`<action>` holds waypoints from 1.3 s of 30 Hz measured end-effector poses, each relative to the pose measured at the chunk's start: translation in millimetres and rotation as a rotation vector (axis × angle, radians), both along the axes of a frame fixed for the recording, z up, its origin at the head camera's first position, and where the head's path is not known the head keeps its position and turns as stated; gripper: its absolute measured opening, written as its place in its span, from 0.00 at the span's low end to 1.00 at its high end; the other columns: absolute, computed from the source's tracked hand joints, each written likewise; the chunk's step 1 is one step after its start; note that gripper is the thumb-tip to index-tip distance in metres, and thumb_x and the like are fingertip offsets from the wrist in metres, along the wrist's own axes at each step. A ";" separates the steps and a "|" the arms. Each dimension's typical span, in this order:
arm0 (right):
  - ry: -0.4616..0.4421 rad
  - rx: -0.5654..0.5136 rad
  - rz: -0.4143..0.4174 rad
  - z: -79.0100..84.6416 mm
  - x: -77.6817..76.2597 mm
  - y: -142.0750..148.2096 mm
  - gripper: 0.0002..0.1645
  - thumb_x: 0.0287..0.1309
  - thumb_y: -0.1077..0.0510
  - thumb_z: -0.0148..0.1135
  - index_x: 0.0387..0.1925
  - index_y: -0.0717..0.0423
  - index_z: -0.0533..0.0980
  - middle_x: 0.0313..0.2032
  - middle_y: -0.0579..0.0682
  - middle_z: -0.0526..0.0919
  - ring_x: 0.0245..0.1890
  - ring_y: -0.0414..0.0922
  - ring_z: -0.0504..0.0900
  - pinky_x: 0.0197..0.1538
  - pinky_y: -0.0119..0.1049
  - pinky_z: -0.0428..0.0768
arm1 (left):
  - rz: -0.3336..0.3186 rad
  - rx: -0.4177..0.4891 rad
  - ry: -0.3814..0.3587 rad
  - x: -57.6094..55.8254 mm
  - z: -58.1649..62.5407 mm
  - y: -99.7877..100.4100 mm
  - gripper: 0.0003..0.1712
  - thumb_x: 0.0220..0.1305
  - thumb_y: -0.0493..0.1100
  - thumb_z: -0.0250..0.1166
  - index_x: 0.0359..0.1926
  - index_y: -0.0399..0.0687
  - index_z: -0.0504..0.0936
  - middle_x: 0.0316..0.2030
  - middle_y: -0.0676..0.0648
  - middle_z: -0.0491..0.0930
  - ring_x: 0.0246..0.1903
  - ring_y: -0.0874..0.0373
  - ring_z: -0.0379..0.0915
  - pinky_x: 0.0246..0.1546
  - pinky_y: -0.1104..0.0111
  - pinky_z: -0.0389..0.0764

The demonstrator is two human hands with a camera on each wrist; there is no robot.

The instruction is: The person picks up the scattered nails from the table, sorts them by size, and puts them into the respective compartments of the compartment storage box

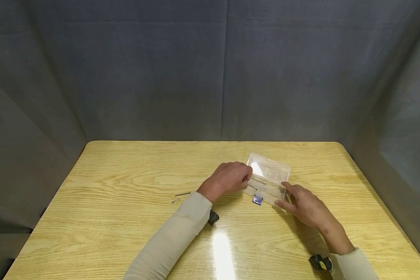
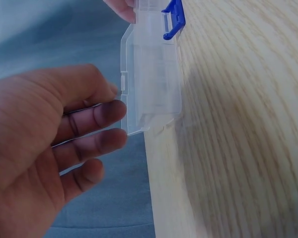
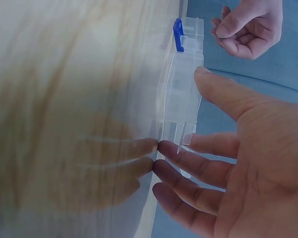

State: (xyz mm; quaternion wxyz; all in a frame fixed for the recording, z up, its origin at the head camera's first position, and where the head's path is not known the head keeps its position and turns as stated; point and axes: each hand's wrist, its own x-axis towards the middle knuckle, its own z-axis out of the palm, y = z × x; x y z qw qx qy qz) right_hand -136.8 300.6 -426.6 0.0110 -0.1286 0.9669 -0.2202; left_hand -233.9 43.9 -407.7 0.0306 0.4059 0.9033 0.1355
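Note:
A clear plastic box (image 1: 274,189) lies on the table with its lid (image 1: 270,168) swung back and a blue latch (image 1: 257,200) on its front. My left hand (image 1: 229,178) is over the box's left end, thumb and forefinger pinched together. A thin metal rod (image 1: 252,187) reaches from those fingertips into the box; most of its length is hidden by the hand. Another thin rod (image 1: 258,181) lies inside, farther back. My right hand (image 1: 306,206) holds the box's right end, thumb at the front edge and fingers round the far side.
Left of the box, partly behind my left sleeve, a dark thin rod (image 1: 182,194) lies on the wooden table (image 1: 126,175). Beside it is a small metal piece like a clip (image 1: 175,200). Grey curtains (image 1: 154,77) hang behind the table and at both sides.

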 end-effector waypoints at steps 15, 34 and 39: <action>-0.028 -0.015 0.001 -0.3 -0.5 1.8 0.43 0.67 0.46 0.68 0.69 0.71 0.67 0.40 0.54 0.79 0.38 0.50 0.76 0.40 0.50 0.76 | 0.047 0.011 -0.013 4.2 -2.8 -21.2 0.11 0.69 0.36 0.60 0.30 0.55 0.74 0.26 0.57 0.69 0.27 0.63 0.61 0.27 0.67 0.61; -0.080 -0.040 0.005 1.3 0.0 1.7 0.45 0.69 0.44 0.66 0.71 0.74 0.64 0.32 0.48 0.72 0.31 0.44 0.70 0.33 0.42 0.70 | 0.122 0.061 -0.054 7.2 -7.8 -60.3 0.11 0.67 0.35 0.59 0.30 0.56 0.77 0.26 0.58 0.74 0.26 0.62 0.64 0.28 0.66 0.68; -0.079 -0.031 0.008 1.2 -1.0 1.3 0.46 0.69 0.43 0.65 0.71 0.73 0.63 0.34 0.49 0.74 0.33 0.46 0.71 0.35 0.44 0.71 | 0.157 0.030 -0.066 7.6 -7.9 -73.0 0.08 0.70 0.37 0.60 0.36 0.56 0.80 0.26 0.58 0.75 0.25 0.62 0.65 0.28 0.66 0.69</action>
